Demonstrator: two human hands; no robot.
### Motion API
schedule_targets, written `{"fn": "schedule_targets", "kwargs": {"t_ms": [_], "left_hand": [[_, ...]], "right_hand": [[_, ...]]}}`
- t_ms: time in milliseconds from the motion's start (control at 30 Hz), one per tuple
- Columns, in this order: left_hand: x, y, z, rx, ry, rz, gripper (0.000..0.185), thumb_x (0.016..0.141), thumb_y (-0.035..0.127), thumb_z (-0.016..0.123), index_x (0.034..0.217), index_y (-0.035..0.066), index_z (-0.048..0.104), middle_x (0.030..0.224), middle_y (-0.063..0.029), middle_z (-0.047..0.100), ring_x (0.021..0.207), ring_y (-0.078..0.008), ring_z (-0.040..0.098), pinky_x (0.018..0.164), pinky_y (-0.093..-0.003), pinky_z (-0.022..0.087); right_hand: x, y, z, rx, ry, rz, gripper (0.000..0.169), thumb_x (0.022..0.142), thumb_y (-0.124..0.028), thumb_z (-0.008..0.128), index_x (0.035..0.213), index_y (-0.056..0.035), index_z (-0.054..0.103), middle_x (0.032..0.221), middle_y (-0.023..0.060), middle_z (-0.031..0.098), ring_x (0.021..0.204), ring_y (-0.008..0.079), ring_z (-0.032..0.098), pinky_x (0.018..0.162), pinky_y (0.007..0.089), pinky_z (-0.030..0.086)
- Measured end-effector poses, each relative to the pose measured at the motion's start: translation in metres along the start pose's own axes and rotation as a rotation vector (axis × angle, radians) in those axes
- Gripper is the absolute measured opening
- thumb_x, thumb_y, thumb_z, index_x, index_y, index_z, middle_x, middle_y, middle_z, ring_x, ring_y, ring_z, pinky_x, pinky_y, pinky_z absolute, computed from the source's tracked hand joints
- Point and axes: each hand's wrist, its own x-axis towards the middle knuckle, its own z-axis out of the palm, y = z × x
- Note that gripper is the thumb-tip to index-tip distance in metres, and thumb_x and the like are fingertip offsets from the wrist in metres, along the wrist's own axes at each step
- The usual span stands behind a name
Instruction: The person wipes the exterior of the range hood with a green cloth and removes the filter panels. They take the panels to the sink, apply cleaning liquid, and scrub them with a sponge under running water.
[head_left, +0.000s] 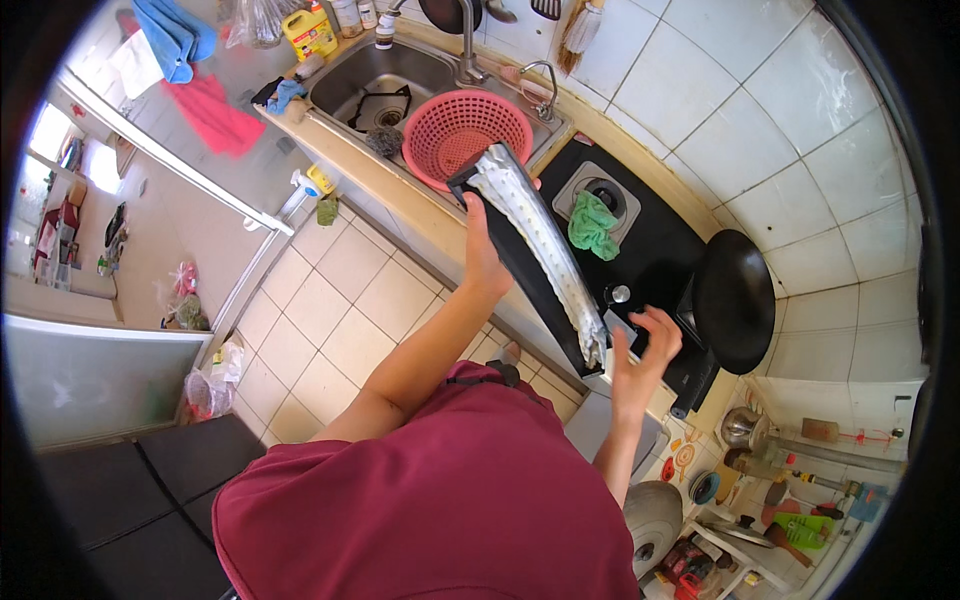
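My left hand (484, 251) grips a long, narrow black piece (525, 277) near its upper end, with the thumb on the near side and the other fingers mostly hidden beneath. The piece is held at a slant above the counter's front edge. Along it runs a crinkled silvery-white strip (536, 240) with rows of small dots; whether it is foil or bare metal I cannot tell. Beside the lower end, my right hand (641, 360) has its fingers spread and holds nothing. Its thumb is close to that end, and contact is unclear.
A pink plastic colander (469, 109) stands in the steel sink (330, 90). On the black gas stove (645, 277) are a green cloth (592, 225) and a black wok (733, 300). A yellow bottle (309, 34) stands behind the sink. Tiled wall (675, 90) borders the counter.
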Motion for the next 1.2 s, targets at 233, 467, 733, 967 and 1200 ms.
{"fn": "schedule_targets", "kwargs": {"t_ms": [233, 467, 733, 967, 1200], "left_hand": [[-0.011, -0.021, 0.003, 0.0, 0.114, -0.084, 0.067, 0.09, 0.063, 0.037, 0.132, 0.011, 0.043, 0.122, -0.0099, 0.056, 0.104, -0.0218, 0.055, 0.089, -0.0383, 0.046], [-0.021, -0.022, 0.004, 0.085, 0.157, -0.114, 0.064, 0.091, 0.061, 0.039, 0.129, 0.009, 0.044, 0.118, -0.0083, 0.058, 0.098, -0.0199, 0.056, 0.084, -0.0368, 0.047], [-0.024, -0.024, 0.014, 0.119, 0.209, -0.119, 0.06, 0.093, 0.057, 0.041, 0.126, 0.007, 0.046, 0.114, -0.0068, 0.057, 0.096, -0.018, 0.056, 0.086, -0.0352, 0.046], [-0.022, -0.032, 0.017, 0.188, 0.217, -0.125, 0.06, 0.094, 0.055, 0.043, 0.127, 0.005, 0.044, 0.114, -0.0072, 0.057, 0.099, -0.0183, 0.056, 0.088, -0.0352, 0.046], [-0.02, -0.034, 0.031, 0.133, 0.187, -0.095, 0.058, 0.095, 0.052, 0.042, 0.128, 0.005, 0.045, 0.113, -0.0059, 0.057, 0.099, -0.018, 0.056, 0.088, -0.0349, 0.046]], "right_hand": [[0.035, -0.032, 0.068, -0.079, -0.117, -0.201, 0.026, 0.067, -0.007, 0.072, 0.089, -0.0069, 0.058, 0.109, 0.0109, 0.05, 0.102, 0.032, 0.044, 0.086, 0.0425, 0.035], [0.043, -0.008, 0.078, 0.003, -0.142, -0.117, 0.015, 0.071, -0.004, 0.065, 0.083, -0.0078, 0.057, 0.087, 0.0026, 0.06, 0.092, 0.0252, 0.051, 0.084, 0.0376, 0.035], [0.061, 0.03, 0.068, 0.412, -0.435, 0.178, 0.011, 0.085, -0.009, 0.061, 0.086, 0.0, 0.055, 0.08, 0.0046, 0.059, 0.079, 0.0116, 0.055, 0.076, 0.0257, 0.043], [0.075, 0.046, 0.056, 0.493, -0.617, 0.446, 0.01, 0.086, -0.012, 0.06, 0.088, -0.0031, 0.055, 0.077, -0.0008, 0.056, 0.072, 0.0076, 0.049, 0.069, 0.0223, 0.039], [0.075, 0.046, 0.049, 0.658, -0.577, 0.511, 0.009, 0.086, -0.014, 0.057, 0.09, -0.0051, 0.056, 0.079, -0.0022, 0.055, 0.074, 0.0062, 0.048, 0.068, 0.0209, 0.037]]}}
